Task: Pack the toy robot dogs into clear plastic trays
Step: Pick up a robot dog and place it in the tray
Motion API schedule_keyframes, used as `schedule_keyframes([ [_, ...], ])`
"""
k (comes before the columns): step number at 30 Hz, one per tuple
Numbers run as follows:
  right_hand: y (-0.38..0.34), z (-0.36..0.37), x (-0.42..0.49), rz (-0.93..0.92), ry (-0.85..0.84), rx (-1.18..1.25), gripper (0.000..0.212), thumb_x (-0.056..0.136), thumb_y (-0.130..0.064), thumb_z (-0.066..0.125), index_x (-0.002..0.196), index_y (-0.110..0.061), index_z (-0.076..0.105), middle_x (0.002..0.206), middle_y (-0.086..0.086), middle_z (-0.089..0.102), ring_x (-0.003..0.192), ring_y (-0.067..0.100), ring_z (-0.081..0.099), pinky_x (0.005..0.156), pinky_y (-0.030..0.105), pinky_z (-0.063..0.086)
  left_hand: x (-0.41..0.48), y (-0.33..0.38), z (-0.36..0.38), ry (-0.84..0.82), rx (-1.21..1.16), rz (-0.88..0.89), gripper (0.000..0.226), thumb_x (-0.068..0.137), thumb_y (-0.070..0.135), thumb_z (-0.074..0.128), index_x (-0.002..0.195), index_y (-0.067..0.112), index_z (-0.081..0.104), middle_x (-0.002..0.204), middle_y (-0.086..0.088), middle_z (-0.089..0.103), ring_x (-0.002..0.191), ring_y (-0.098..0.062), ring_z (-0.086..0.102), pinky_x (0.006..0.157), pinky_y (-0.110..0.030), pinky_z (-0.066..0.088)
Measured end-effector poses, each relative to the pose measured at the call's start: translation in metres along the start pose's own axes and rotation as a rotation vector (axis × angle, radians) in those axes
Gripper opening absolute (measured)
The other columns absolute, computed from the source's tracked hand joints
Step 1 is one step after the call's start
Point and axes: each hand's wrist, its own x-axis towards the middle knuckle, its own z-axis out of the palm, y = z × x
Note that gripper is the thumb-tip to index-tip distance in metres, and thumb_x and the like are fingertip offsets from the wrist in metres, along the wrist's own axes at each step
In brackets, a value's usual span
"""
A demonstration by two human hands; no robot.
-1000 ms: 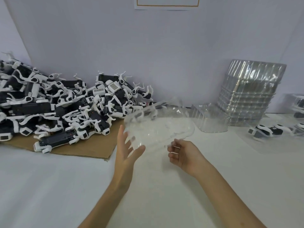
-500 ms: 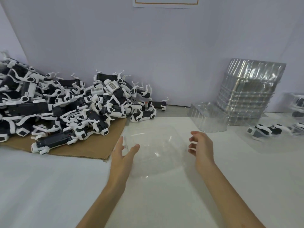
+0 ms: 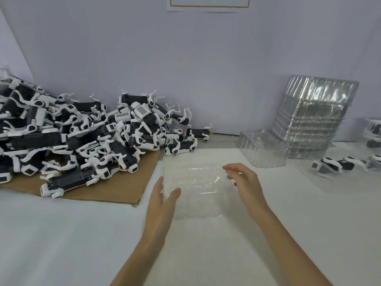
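A clear plastic tray (image 3: 198, 188) lies flat on the white table in front of me, with nothing in it. My left hand (image 3: 162, 201) holds its left rim, thumb over the inside and straight fingers along the outside. My right hand (image 3: 245, 182) hovers at the tray's right edge with loosely curled, blurred fingers that hold nothing. A big pile of black-and-white toy robot dogs (image 3: 82, 137) lies on a sheet of brown cardboard (image 3: 115, 188) at the left.
A tall stack of clear trays (image 3: 313, 118) leans against the back wall at the right, with a single tray (image 3: 261, 149) in front of it. Another toy dog (image 3: 332, 166) lies in clear plastic at the far right.
The tray was up in the air in both hands a second ago. It now lies flat on the table, and my right hand has come off its rim.
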Motion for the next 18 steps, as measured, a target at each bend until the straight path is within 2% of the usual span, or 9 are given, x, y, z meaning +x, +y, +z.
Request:
schedule_keyframes([
  [4,0.001,0.001,0.006,-0.091,-0.077,-0.161,0.024,0.094,-0.009,0.059,0.096,-0.030,0.071,0.111,-0.011,0.066,0.093,-0.006,0.060,0.074,0.005,0.040,0.001,-0.005,0.002,0.009,0.024,0.006,0.066,0.099,0.035,0.060,0.155,0.040,0.026,0.141,0.028,0.033,0.128,0.007,0.028,0.104,-0.024,0.025],
  [6,-0.004,0.006,0.018,-0.107,-0.148,-0.279,0.021,0.094,-0.013,0.061,0.097,-0.032,0.067,0.113,-0.009,0.061,0.099,-0.003,0.058,0.077,0.006,0.040,0.004,-0.007,0.001,0.011,0.066,0.034,0.067,0.099,0.039,0.057,0.156,0.041,0.022,0.142,0.029,0.030,0.129,0.008,0.027,0.106,-0.024,0.024],
  [8,-0.015,0.013,0.036,-0.107,-0.216,-0.426,0.018,0.094,-0.023,0.065,0.108,-0.034,0.063,0.118,-0.008,0.056,0.113,0.009,0.057,0.092,0.022,0.042,0.008,-0.009,0.001,0.003,0.130,0.066,0.068,0.098,0.045,0.056,0.156,0.043,0.019,0.149,0.030,0.027,0.136,0.007,0.026,0.113,-0.026,0.025],
  [10,-0.032,0.026,0.057,-0.162,-0.266,-0.542,0.040,0.091,-0.034,0.068,0.129,-0.032,0.055,0.132,-0.006,0.051,0.124,0.014,0.052,0.105,0.037,0.041,0.011,-0.009,0.000,0.006,0.194,0.085,0.072,0.097,0.049,0.055,0.157,0.043,0.016,0.155,0.028,0.023,0.145,0.002,0.024,0.121,-0.035,0.024],
  [12,-0.056,0.047,0.077,-0.271,-0.334,-0.617,0.066,0.085,-0.043,0.074,0.142,-0.031,0.044,0.144,-0.004,0.043,0.129,0.016,0.048,0.107,0.040,0.040,0.015,-0.009,-0.001,0.019,0.242,0.112,0.070,0.097,0.050,0.054,0.156,0.045,0.016,0.155,0.029,0.023,0.147,0.001,0.023,0.123,-0.038,0.024],
  [15,-0.091,0.091,0.106,-0.507,-0.446,-0.859,0.099,0.074,-0.056,0.080,0.153,-0.031,0.026,0.157,0.001,0.026,0.141,0.025,0.037,0.109,0.048,0.039,0.023,-0.008,-0.003,0.030,0.342,0.182,0.070,0.091,0.063,0.043,0.155,0.046,0.018,0.158,0.029,0.020,0.147,0.007,0.017,0.123,-0.032,0.019],
  [18,-0.123,0.158,0.121,-0.818,-0.499,-1.143,0.115,0.069,-0.067,0.077,0.159,-0.029,0.015,0.167,0.009,0.006,0.153,0.033,0.012,0.118,0.059,0.026,0.028,-0.009,-0.009,0.057,0.551,0.290,0.068,0.094,0.072,0.029,0.156,0.045,0.018,0.163,0.026,0.011,0.147,0.009,0.011,0.120,-0.024,0.015],
])
